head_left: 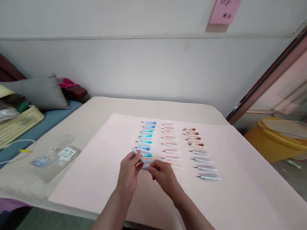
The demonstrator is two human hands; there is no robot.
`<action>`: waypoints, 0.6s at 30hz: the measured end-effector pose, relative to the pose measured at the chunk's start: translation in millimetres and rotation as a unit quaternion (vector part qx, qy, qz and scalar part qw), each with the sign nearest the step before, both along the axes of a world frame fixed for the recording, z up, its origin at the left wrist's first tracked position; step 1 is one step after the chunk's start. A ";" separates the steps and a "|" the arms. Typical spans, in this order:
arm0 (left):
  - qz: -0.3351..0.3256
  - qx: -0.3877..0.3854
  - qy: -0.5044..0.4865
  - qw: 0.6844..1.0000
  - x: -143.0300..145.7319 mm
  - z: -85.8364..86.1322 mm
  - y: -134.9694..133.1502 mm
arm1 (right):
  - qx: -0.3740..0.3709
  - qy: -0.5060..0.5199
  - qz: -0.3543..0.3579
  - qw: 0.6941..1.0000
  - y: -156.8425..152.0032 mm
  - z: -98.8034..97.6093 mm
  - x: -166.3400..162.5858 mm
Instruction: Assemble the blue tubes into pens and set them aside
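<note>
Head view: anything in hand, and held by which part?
A pale blue pen: the left hand grips its middle, the right hand pinches its lower end.

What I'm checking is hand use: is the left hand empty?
No, the left hand holds a slim, pale-blue, pen-shaped stick between thumb and fingers.

Lt-blue pen (141, 159), held diag.
</note>
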State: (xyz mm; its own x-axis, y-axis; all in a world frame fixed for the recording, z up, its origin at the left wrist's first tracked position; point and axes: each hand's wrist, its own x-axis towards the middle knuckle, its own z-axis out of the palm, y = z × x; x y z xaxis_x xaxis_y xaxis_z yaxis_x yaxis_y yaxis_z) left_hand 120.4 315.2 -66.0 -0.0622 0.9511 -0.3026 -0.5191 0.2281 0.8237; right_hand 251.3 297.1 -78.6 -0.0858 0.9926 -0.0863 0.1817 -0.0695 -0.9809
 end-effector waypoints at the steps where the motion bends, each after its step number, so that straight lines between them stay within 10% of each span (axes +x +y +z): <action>1: -0.005 -0.001 0.001 1.000 -0.5 0.6 0.2 | 0.001 0.000 0.000 1.000 0.1 -0.1 0.2; 18: 0.039 0.001 0.022 0.999 -10.5 3.9 4.0 | 0.008 -0.002 0.006 1.000 -3.4 9.5 5.1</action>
